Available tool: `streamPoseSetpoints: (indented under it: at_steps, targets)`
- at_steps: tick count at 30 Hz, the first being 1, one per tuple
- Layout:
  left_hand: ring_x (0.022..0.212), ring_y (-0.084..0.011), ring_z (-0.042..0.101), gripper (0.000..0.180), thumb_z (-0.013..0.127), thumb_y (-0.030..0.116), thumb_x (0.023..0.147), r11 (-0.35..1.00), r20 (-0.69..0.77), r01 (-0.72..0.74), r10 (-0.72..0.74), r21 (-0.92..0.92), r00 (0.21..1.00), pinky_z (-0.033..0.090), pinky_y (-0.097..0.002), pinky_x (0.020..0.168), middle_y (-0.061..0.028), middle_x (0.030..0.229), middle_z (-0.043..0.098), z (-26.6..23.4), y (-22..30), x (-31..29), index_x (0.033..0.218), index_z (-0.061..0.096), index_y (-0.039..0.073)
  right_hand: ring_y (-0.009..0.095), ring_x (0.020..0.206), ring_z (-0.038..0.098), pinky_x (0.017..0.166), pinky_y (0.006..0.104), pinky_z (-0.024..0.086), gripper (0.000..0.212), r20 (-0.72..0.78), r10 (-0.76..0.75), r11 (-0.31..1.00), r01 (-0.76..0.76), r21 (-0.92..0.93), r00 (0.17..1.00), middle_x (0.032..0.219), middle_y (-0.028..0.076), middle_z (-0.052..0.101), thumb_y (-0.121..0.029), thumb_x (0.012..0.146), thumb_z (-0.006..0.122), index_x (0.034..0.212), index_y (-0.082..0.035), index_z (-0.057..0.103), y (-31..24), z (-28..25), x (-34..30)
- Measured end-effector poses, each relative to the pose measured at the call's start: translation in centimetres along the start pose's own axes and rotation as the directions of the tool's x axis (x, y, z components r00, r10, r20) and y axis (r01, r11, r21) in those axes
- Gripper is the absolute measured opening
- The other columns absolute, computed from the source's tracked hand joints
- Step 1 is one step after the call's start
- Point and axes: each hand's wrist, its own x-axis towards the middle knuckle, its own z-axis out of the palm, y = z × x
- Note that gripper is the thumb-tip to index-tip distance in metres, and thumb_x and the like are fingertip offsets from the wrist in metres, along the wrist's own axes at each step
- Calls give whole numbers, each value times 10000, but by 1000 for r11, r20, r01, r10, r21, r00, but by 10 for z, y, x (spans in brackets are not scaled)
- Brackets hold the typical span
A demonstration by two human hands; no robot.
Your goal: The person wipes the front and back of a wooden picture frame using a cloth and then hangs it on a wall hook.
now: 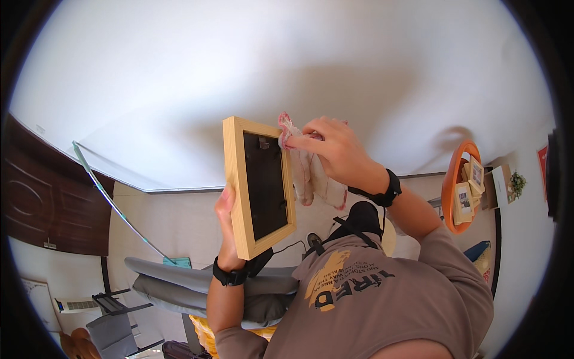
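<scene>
My left hand (227, 221) grips a light wooden picture frame (240, 191) by its lower left side, thumb on the outer edge. The frame is held up and tilted, its black backing (266, 185) with a small metal hanger turned toward me. My right hand (335, 146) is closed on a whitish cloth (308, 173) with pinkish-red edging, bunched between the fingers and hanging down. Part of the cloth is at the frame's upper right edge; whether it presses on the wood I cannot tell. Both wrists wear black bands.
A white wall rises ahead. To the right, an orange basket (449, 191) holds several framed pictures (463, 202), near a small plant (518, 184). A mop-like pole (113, 200) with a teal end leans at the left. A grey sofa (179, 287) and a folding chair (112, 335) stand lower left.
</scene>
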Motion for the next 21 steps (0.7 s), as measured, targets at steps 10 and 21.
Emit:
streamPoseSetpoints:
  at_steps: [10, 21]
  targets:
    - [824, -135, 584, 408, 363, 357, 955, 974, 119, 118, -96, -194, 988, 509, -286, 700, -50, 968, 594, 21, 10, -4, 1131, 497, 14, 308, 891, 544, 773, 362, 442, 366, -21, 134, 879, -109, 465, 991, 958, 119, 554, 112, 756, 470, 1055, -49, 609, -23, -4, 19]
    - [784, -117, 575, 416, 415, 393, 934, 997, 126, 25, -34, 70, 991, 497, -257, 674, -29, 928, 586, 3, 2, -8, 1104, 518, 28, 205, 832, 535, 709, 267, 406, 372, 97, 261, 763, -266, 589, 961, 953, 102, 554, 134, 787, 433, 1076, -24, 605, -22, -7, 19]
